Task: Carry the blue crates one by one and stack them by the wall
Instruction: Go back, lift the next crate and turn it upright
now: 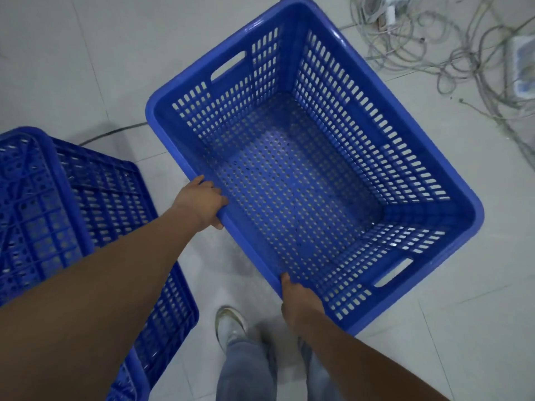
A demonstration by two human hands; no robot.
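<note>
Far left, an upturned blue slotted plastic crate (72, 215) lies on the pale tiled floor (86, 68). My left hand (202, 202) grips the near long rim of the open blue perforated plastic crate (405, 157) out front; my right hand (299, 303) clamps that same rim. Grey cables (434, 50) sprawl right.

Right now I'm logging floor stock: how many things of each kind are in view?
Blue perforated plastic crates: 2, one upright held by both hands, one overturned on the floor
White power boxes among the cables: 2
Total: 4
</note>
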